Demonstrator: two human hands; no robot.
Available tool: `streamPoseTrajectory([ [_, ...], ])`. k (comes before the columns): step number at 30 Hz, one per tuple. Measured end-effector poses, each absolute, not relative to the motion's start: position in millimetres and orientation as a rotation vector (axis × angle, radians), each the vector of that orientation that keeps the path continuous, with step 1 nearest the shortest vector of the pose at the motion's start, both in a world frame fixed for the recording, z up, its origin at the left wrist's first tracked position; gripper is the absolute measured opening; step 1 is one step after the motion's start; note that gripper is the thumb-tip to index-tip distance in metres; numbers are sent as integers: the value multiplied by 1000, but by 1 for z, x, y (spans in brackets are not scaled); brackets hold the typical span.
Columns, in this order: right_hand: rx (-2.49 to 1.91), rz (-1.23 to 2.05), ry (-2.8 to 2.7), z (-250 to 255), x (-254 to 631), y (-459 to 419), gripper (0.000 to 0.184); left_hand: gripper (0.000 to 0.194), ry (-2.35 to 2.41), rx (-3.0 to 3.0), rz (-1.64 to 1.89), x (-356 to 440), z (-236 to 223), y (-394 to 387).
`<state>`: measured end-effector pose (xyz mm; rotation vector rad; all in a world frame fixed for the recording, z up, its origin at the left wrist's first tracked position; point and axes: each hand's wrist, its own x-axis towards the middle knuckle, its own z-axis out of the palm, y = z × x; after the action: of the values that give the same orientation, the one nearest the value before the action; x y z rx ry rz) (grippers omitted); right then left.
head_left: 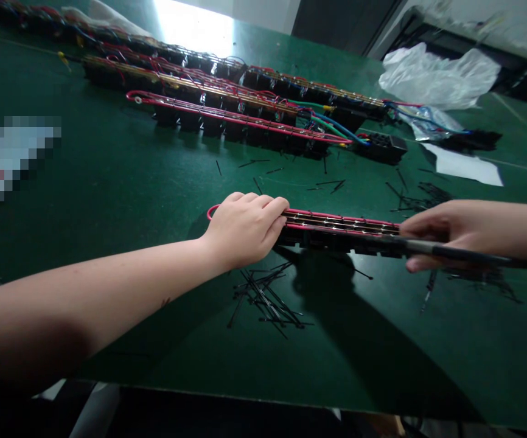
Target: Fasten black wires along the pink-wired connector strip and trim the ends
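A long black strip [341,234] of sockets, with red wires and thin metal rods along its top, lies across the middle of the green table. My left hand [249,225] is closed over its left part, fingers wrapped across the top; a red wire loop sticks out to the left. My right hand [441,234] is slightly blurred and closes around the right end of the strip, thumb on the near side. A dark, slender length [455,250], cable or tool, runs in front of it toward the right edge. Black cable ties [268,298] lie in a loose pile nearby.
Several similar wired strips [245,121] lie farther back, with coloured leads at their ends. More black ties [428,194] are scattered around. A clear plastic bag [437,76] and a white paper [464,164] sit at the back right. A pixelated patch covers something at left.
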<state>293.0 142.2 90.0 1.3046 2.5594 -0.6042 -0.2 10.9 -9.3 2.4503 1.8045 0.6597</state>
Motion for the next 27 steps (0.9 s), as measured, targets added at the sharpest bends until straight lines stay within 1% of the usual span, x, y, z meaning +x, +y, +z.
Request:
streamPoseTrajectory([
  [4, 1338, -439, 2685, 86, 292, 147, 40, 30, 1827, 2439, 621, 0, -8, 11],
  [7, 1330, -314, 2695, 84, 286, 155, 37, 32, 1835, 2433, 624, 0, -8, 10],
  [10, 1226, -221, 2660, 79, 278, 168, 36, 34, 1822, 2442, 636, 0, -9, 10],
  [14, 1138, -275, 2760, 60, 267, 183, 37, 34, 1814, 2452, 630, -1, -10, 10],
  [16, 1110, -374, 2785, 48, 264, 190, 40, 33, 1815, 2462, 620, -1, -10, 10],
  [20, 1121, -493, 2807, 30, 259, 198, 38, 33, 1806, 2468, 605, 0, -13, 11],
  [22, 1139, -518, 2855, 32, 255, 194, 37, 31, 1784, 2452, 606, 0, -12, 12],
  [24, 1174, -485, 2912, 44, 253, 182, 37, 28, 1749, 2413, 640, -3, -3, 13],
  [26, 1263, -378, 2988, 65, 257, 165, 37, 24, 1738, 2353, 749, -11, 16, 11],
  [27, 1351, -336, 3007, 76, 262, 154, 41, 24, 1749, 2344, 792, -16, 28, 8],
])
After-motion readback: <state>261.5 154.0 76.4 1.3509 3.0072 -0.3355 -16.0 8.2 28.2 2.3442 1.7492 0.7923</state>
